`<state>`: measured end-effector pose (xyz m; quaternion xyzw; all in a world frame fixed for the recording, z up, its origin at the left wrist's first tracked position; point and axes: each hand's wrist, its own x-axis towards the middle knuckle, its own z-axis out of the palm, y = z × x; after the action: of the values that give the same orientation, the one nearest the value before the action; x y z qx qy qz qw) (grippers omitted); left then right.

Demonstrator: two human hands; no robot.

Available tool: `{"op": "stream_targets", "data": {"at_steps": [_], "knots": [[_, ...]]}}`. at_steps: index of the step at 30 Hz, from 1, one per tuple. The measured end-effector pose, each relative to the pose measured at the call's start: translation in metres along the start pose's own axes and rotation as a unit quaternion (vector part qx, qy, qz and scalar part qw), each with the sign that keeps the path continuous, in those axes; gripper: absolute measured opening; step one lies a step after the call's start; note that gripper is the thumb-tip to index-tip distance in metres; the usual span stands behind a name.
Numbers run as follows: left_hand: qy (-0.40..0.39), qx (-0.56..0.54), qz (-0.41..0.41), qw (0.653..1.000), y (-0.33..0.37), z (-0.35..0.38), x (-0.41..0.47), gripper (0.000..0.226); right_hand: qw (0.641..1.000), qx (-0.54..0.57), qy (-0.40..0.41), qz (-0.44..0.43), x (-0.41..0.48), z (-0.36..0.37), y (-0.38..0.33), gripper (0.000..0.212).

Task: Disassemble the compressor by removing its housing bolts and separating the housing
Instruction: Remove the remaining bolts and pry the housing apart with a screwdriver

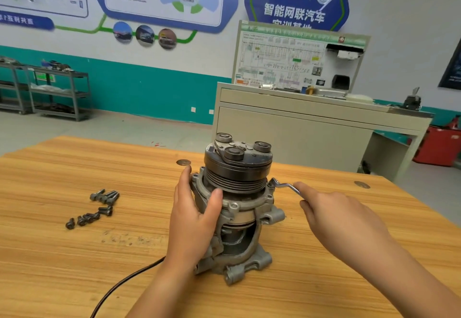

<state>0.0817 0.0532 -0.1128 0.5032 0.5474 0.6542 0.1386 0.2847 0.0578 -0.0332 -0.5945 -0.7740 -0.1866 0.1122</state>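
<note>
Wooden table (74,267) carries the compressor (247,250), upright at its middle, pulley (237,175) uppermost. Left hand (194,220) grips its housing (239,215), fingers partly hidden behind. Right hand (336,215) pinches a bent wrench (284,186) whose tip disappears at the flange (268,194); its bolt cannot be seen. Loose bolts (99,205) lie leftward

Left hand (193,220), right hand (344,220), fingers (307,190) curled.

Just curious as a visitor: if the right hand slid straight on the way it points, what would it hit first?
Probably the compressor: the right hand points left along the wrench it holds, whose tip sits at the flange under the pulley. Depth is unclear from one view.
</note>
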Motion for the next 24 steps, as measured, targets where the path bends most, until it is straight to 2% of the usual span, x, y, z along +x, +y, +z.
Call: {"op": "stream_targets", "data": {"at_steps": [4,6,10,12,16,21,24], "knots": [[0.001,-0.007,-0.004,1.0,0.002,-0.001,-0.001,0.082,0.996,-0.082,-0.034,-0.02,0.004,-0.009,-0.011,0.061],[0.001,-0.015,-0.006,1.0,0.002,-0.001,-0.001,0.079,0.993,-0.098,-0.049,-0.041,0.005,-0.014,-0.021,0.059],[0.002,-0.02,-0.004,1.0,0.0,0.001,0.0,0.062,0.991,-0.088,-0.097,-0.019,0.011,-0.024,-0.039,0.052],[0.004,-0.029,0.003,1.0,-0.001,-0.001,0.001,0.061,0.992,-0.091,-0.081,-0.034,0.01,-0.021,-0.037,0.052],[0.012,-0.048,0.029,0.998,-0.004,-0.004,0.003,0.059,0.987,-0.112,-0.012,-0.118,0.012,-0.012,-0.013,0.052],[-0.021,-0.065,0.038,0.997,-0.013,-0.011,0.016,0.053,0.953,-0.094,-0.02,-0.287,0.039,-0.014,0.046,0.057],[-0.056,-0.079,0.039,0.995,-0.018,-0.014,0.026,0.052,0.934,-0.054,0.003,-0.354,0.054,-0.006,0.056,0.046]]}}
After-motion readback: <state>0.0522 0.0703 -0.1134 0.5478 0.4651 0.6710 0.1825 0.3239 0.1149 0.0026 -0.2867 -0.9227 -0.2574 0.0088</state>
